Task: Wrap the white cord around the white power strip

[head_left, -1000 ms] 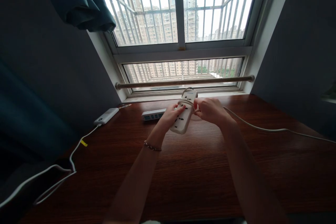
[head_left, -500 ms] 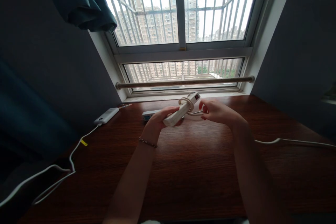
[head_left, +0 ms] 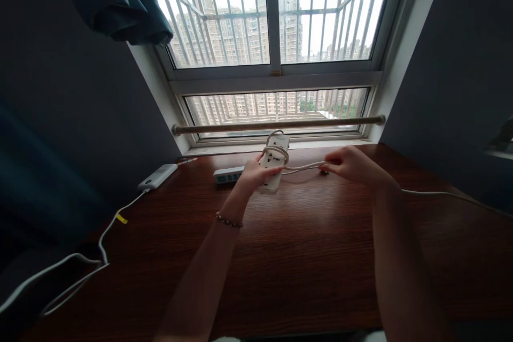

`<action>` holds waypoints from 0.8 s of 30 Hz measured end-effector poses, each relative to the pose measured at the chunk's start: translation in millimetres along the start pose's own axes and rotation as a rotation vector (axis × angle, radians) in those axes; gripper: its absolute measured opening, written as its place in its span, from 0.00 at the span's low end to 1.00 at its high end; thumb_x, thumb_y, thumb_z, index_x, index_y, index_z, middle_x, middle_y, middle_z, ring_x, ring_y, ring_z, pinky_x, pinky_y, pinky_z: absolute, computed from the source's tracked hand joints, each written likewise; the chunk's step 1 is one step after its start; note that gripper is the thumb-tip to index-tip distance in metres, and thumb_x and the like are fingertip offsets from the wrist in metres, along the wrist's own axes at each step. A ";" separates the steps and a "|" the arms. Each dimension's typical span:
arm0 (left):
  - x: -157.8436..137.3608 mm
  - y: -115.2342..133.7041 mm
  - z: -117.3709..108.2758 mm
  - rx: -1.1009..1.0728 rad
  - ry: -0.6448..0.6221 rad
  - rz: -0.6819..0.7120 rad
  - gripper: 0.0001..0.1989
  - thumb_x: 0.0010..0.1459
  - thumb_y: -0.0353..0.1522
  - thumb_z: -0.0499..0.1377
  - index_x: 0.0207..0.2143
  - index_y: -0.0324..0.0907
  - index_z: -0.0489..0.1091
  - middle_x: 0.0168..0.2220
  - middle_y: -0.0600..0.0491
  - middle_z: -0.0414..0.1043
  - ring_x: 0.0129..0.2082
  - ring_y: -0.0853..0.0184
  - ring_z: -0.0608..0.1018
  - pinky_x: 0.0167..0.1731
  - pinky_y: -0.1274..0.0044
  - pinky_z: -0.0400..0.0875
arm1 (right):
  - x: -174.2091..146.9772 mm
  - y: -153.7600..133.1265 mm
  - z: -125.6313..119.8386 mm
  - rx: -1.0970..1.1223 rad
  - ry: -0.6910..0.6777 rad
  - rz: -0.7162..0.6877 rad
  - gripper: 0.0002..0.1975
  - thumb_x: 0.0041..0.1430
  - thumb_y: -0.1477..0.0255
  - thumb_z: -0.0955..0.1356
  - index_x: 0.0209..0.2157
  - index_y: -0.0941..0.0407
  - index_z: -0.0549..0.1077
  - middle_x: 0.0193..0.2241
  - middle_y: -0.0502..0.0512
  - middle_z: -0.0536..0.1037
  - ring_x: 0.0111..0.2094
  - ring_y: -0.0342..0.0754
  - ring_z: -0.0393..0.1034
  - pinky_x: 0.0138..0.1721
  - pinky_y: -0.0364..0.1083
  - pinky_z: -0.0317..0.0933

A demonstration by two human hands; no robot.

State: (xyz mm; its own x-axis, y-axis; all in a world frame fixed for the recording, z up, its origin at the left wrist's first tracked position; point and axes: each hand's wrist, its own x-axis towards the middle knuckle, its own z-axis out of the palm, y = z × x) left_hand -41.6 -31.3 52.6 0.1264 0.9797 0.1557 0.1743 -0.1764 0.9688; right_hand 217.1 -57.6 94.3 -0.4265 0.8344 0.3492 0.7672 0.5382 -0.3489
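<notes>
White plastic is gripped by the left hand (head_left: 253,173): a power strip (head_left: 276,159) is held tilted at mid-desk, its sockets exposed and the thumb laid across its nearer part. Loops of pale cord (head_left: 302,168) are noted around its twelve o'clock half. At three o'clock from it, two strands are pinched narrowly by the right hand (head_left: 348,166); a small dark item beneath those fingers cannot be identified. In this assessment, the strip should be kept firm, the strands lightly taut and parallel, and the loops worked singly, so that kinks are avoided. A second strip (head_left: 228,175) is found at nine o'clock, near the left hand; clearance from it is advised. Farther out at nine, a white box (head_left: 158,176) is recorded on the desk (head_left: 300,256).
</notes>
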 end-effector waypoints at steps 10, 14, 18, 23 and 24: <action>-19.7 7.9 1.5 0.822 -0.117 0.336 0.27 0.38 0.32 0.65 0.45 0.45 0.68 0.36 0.52 0.71 0.36 0.60 0.72 0.32 0.77 0.61 | 17.9 -45.1 16.1 -0.205 -0.013 -0.102 0.08 0.49 0.66 0.68 0.23 0.54 0.76 0.18 0.50 0.70 0.21 0.40 0.56 0.24 0.43 0.42; -27.5 14.9 -1.5 0.944 -0.334 0.425 0.31 0.35 0.28 0.65 0.47 0.50 0.68 0.38 0.54 0.71 0.38 0.60 0.71 0.36 0.77 0.59 | 22.4 -48.5 23.7 -0.037 -0.112 -0.117 0.06 0.44 0.68 0.70 0.26 0.55 0.77 0.19 0.49 0.71 0.22 0.40 0.58 0.25 0.41 0.44; -35.2 24.5 -5.3 0.890 -0.604 0.481 0.26 0.33 0.26 0.66 0.40 0.51 0.72 0.36 0.57 0.73 0.35 0.63 0.72 0.33 0.78 0.60 | 24.5 -44.0 30.7 0.313 -0.290 -0.144 0.13 0.42 0.63 0.71 0.28 0.58 0.76 0.20 0.48 0.71 0.22 0.39 0.60 0.24 0.40 0.48; -49.3 45.8 -16.9 0.652 -0.826 0.443 0.29 0.36 0.28 0.66 0.46 0.47 0.69 0.37 0.56 0.73 0.34 0.65 0.73 0.34 0.80 0.62 | 22.5 -33.8 35.5 0.660 -0.355 -0.181 0.17 0.42 0.60 0.71 0.28 0.61 0.76 0.20 0.50 0.70 0.22 0.39 0.60 0.23 0.40 0.53; -51.0 48.7 -18.9 0.601 -0.816 0.425 0.30 0.37 0.30 0.66 0.47 0.46 0.68 0.38 0.55 0.72 0.35 0.65 0.72 0.35 0.79 0.63 | 21.1 -32.8 35.8 0.708 -0.312 -0.181 0.17 0.43 0.61 0.71 0.28 0.62 0.76 0.21 0.51 0.71 0.22 0.40 0.61 0.23 0.40 0.54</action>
State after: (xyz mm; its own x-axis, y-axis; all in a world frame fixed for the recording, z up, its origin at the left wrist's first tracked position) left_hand -58.0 -88.1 95.6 0.8581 0.5093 0.0653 0.3829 -0.7194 0.5796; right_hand 165.8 -53.4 82.0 -0.7105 0.6651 0.2300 0.2308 0.5290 -0.8166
